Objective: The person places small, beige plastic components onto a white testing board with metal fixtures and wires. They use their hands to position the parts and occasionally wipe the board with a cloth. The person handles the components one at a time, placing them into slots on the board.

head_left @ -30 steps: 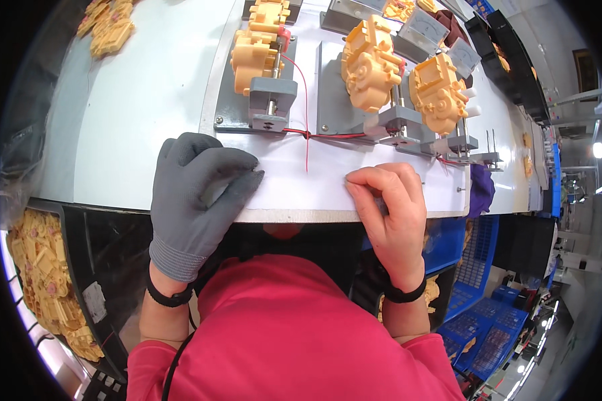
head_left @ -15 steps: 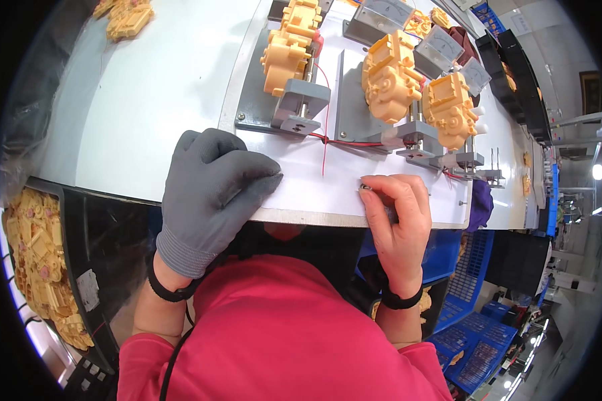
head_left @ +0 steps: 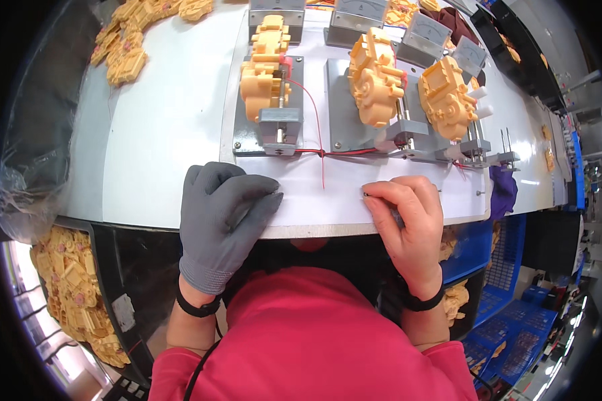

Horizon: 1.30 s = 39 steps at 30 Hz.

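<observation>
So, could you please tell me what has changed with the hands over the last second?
Very little. The gloved left hand lies flat at the front edge of the white table as before. The bare right hand has curled its fingers tighter at the edge. The yellow toy bodies on their metal jigs and the red wire stayed put.

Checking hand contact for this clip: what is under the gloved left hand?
The left hand lies flat, palm down, on the white table at its near edge. Only bare tabletop shows around the fingers; whatever is beneath the palm is covered by the grey glove.
</observation>
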Motion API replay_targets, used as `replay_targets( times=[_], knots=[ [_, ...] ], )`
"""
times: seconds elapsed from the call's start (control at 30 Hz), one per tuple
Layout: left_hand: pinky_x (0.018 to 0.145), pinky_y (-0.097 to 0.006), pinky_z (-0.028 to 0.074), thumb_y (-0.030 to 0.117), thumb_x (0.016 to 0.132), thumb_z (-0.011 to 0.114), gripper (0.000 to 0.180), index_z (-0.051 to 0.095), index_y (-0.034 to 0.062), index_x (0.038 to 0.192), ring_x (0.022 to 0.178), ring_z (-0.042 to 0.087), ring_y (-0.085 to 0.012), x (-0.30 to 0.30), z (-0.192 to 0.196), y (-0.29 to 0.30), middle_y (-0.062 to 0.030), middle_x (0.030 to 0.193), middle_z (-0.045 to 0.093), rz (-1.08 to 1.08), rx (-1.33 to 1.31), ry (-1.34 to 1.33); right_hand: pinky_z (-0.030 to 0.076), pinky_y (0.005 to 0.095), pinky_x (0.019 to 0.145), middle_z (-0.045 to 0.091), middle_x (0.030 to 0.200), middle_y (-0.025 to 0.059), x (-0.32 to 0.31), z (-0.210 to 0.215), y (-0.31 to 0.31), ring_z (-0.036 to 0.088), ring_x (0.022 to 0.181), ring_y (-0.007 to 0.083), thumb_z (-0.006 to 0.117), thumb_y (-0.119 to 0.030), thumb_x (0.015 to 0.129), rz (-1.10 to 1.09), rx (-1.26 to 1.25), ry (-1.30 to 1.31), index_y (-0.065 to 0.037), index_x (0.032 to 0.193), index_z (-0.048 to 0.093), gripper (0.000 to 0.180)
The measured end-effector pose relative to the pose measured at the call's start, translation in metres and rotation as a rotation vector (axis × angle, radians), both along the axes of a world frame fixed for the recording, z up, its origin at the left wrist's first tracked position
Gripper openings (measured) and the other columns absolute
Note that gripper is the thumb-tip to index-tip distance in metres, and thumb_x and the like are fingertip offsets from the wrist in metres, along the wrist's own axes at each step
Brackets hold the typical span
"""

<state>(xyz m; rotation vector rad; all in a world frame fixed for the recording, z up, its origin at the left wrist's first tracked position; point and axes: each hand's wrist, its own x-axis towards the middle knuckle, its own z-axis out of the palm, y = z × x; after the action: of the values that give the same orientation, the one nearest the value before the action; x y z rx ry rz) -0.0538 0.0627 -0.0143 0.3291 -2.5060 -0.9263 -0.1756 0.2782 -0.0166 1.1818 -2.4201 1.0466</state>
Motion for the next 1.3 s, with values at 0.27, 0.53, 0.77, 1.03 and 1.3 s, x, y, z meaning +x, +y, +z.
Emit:
replay_targets(
  times=[0.27, 0.53, 0.77, 1.03, 1.3],
  knots=[
    [0.075, -0.034, 0.043, 0.013, 0.077, 0.077, 0.016, 0.072, 0.0122, 0.092, 0.086, 0.051, -0.0236, 0.002, -0.006, 0.001, -0.0053, 0.085, 0.057, 0.009, 0.042, 0.032, 0.039, 0.0341, 0.065, 0.060, 0.081, 0.0012, -0.003, -0.003, 0.000, 0.056, 0.073, 0.0214, 0.077, -0.008, 0.076, 0.016, -0.024, 0.052, -0.011, 0.091, 0.069, 0.017],
    [0.073, -0.035, 0.043, 0.006, 0.075, 0.077, 0.018, 0.071, 0.0099, 0.091, 0.085, 0.052, -0.0247, 0.003, -0.001, 0.000, -0.0066, 0.087, 0.055, -0.021, -0.033, 0.016, 0.041, 0.0348, 0.066, 0.060, 0.081, 0.0003, -0.004, -0.003, 0.000, 0.058, 0.075, 0.0215, 0.078, -0.009, 0.074, -0.002, -0.018, 0.051, -0.013, 0.090, 0.069, 0.018],
    [0.081, -0.034, 0.041, 0.000, 0.076, 0.071, 0.019, 0.066, 0.0043, 0.094, 0.089, 0.050, -0.0250, 0.008, -0.004, 0.003, -0.0088, 0.089, 0.049, 0.045, 0.093, -0.054, 0.040, 0.0332, 0.064, 0.058, 0.082, -0.0012, -0.009, 0.000, 0.002, 0.057, 0.073, 0.0186, 0.079, -0.011, 0.073, 0.032, -0.013, 0.063, -0.015, 0.092, 0.068, 0.022],
    [0.082, -0.035, 0.040, 0.005, 0.077, 0.071, 0.017, 0.066, 0.0048, 0.093, 0.090, 0.048, -0.0256, 0.006, -0.004, 0.004, -0.0087, 0.088, 0.047, 0.030, 0.119, -0.087, 0.038, 0.0316, 0.063, 0.060, 0.081, -0.0021, -0.008, -0.001, 0.006, 0.056, 0.071, 0.0175, 0.079, -0.012, 0.075, 0.031, 0.015, 0.013, -0.014, 0.095, 0.070, 0.022],
    [0.082, -0.036, 0.040, 0.005, 0.076, 0.071, 0.018, 0.066, 0.0046, 0.093, 0.091, 0.048, -0.0262, 0.004, -0.002, 0.005, -0.0091, 0.088, 0.048, 0.028, 0.128, -0.093, 0.037, 0.0315, 0.063, 0.060, 0.081, -0.0022, -0.009, -0.002, 0.006, 0.056, 0.071, 0.0172, 0.080, -0.012, 0.075, 0.039, 0.019, 0.012, -0.014, 0.096, 0.070, 0.023]
  ],
)
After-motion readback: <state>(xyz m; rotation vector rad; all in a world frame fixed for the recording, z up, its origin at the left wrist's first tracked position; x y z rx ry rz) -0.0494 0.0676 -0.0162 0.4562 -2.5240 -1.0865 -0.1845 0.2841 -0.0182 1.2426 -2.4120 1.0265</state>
